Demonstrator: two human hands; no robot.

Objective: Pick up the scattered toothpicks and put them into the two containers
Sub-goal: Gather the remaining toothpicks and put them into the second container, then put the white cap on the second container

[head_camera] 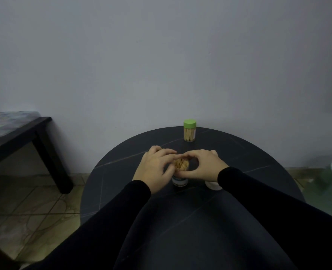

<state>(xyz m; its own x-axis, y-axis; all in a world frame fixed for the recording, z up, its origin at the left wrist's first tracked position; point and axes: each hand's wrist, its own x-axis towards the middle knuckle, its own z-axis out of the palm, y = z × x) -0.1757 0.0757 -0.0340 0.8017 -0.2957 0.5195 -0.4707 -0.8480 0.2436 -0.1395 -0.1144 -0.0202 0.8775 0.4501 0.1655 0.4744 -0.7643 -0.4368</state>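
Judging it nearly done, I saw no loose toothpicks on the round dark table (pixel 239 152): the clear green-lidded jar (pixel 189 130) stood closed at upper centre, while my left hand (pixel 155 168) and right hand (pixel 202 166), fingers curled, gripped the open, toothpick-packed clear jar (pixel 180 173) mid-frame, its white cap (pixel 213 185) just right.

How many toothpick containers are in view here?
2: the green-lidded container at the table's far edge, and the open container between both hands. A white object by the right wrist is unclear.

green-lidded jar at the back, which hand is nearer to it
Right. The right hand lies just in front of the green-lidded jar; the left hand sits further to its left.
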